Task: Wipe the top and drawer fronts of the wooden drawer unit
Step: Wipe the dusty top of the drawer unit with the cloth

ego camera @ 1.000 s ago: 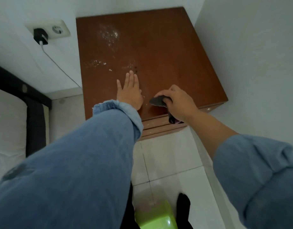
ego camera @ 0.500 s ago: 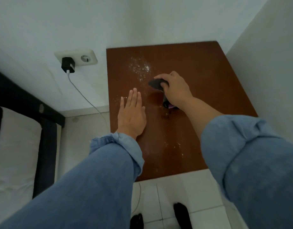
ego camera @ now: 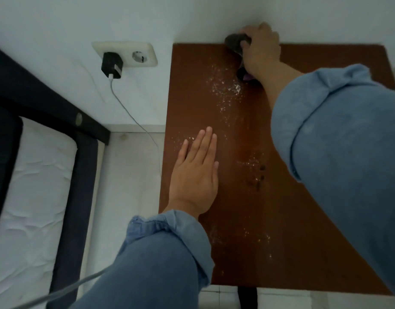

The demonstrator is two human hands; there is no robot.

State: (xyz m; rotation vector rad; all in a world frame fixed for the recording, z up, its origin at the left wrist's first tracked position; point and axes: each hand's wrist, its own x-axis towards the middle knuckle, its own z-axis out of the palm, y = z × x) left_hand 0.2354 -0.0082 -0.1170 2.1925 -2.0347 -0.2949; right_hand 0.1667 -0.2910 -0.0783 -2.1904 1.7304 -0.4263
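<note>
The right hand point(ego camera: 260, 49), gripping the dark cloth point(ego camera: 235, 42), has reached the top's point(ego camera: 325, 230) back edge; the left hand point(ego camera: 195, 172) stays flat, crumbs point(ego camera: 223, 85) unwiped.

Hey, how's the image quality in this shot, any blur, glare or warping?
Head view: dim, flat light, no glare; wide-angle warping bends the drawer unit top; left hand fairly sharp, right hand gripping the dark cloth softer; sleeves blur near the edges.

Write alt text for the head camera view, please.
A person's right hand grips a dark cloth at the back edge of a wooden drawer unit's top, while the left hand rests flat beside scattered white specks.
</note>
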